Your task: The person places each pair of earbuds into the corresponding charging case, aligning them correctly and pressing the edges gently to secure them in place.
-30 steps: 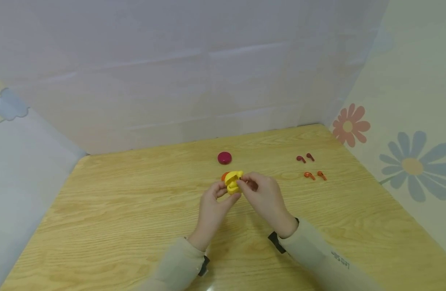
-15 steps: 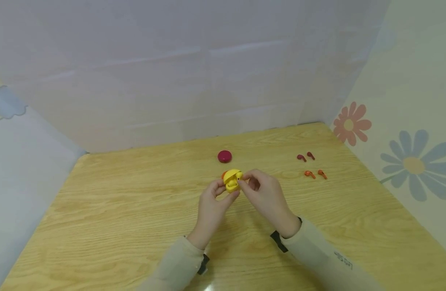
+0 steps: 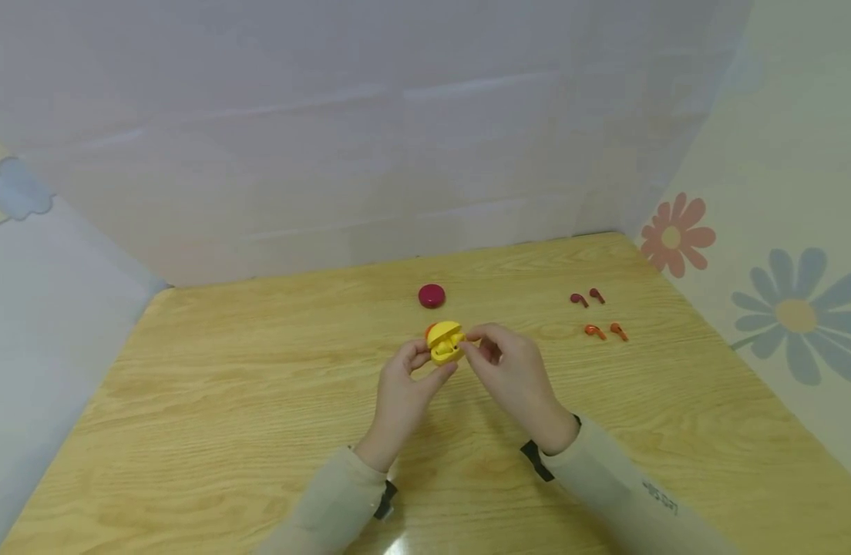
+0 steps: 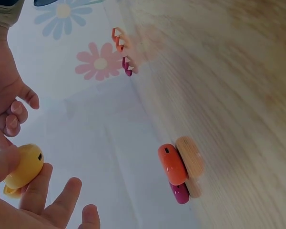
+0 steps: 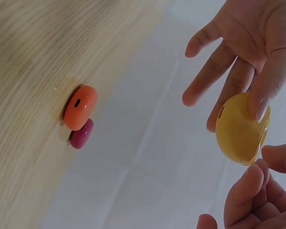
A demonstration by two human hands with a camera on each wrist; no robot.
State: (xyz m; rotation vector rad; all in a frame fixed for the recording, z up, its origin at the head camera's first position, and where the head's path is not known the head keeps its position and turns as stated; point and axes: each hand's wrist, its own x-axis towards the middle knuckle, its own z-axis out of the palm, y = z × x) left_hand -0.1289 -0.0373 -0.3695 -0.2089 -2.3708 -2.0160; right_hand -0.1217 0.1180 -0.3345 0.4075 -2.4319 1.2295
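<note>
My left hand (image 3: 401, 393) holds a yellow earbud case (image 3: 444, 332) by its sides, lid raised and opening towards me, above the table. Inside it, a yellow earbud sits at the left. At the case's right side, the thumb and index finger of my right hand (image 3: 514, 378) pinch a second yellow earbud (image 3: 456, 339), its head at the opening. The right wrist view shows the back of the yellow case (image 5: 238, 129), its port facing outward, with left thumb and fingers around it. That view hides the earbud.
Behind the yellow case lies an orange case (image 4: 171, 164), mostly covered in the head view. A magenta case (image 3: 432, 295) is farther back. To the right lie two magenta earbuds (image 3: 578, 300) and two orange earbuds (image 3: 595, 331). Walls stand at the table's back and sides.
The pinched yellow earbud has turned and come lower into the case opening. Both hands keep their hold, and the case is tilted slightly differently. The other cases and earbuds have stayed put.
</note>
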